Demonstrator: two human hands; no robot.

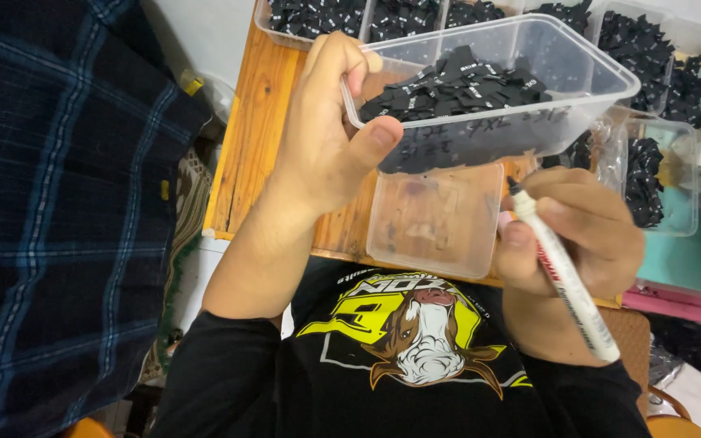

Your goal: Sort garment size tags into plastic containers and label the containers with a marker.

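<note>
My left hand (322,138) grips the left end of a clear plastic tub (565,61) and holds it tilted above the wooden table (257,122). Inside the tub lies a heap of small black fabric labels (456,85), and handwriting runs along its near wall. My right hand (582,231) holds a white marker pen (561,272) with its black tip pointing up, just below the tub's wall. Under the tub, on the table's near edge, rests an empty clear lid or shallow tray (436,219).
More clear tubs of black labels (318,16) line the table's far side and the right (651,174). A dark plaid cloth (50,203) fills the left. A pink and teal surface (683,284) sits at right.
</note>
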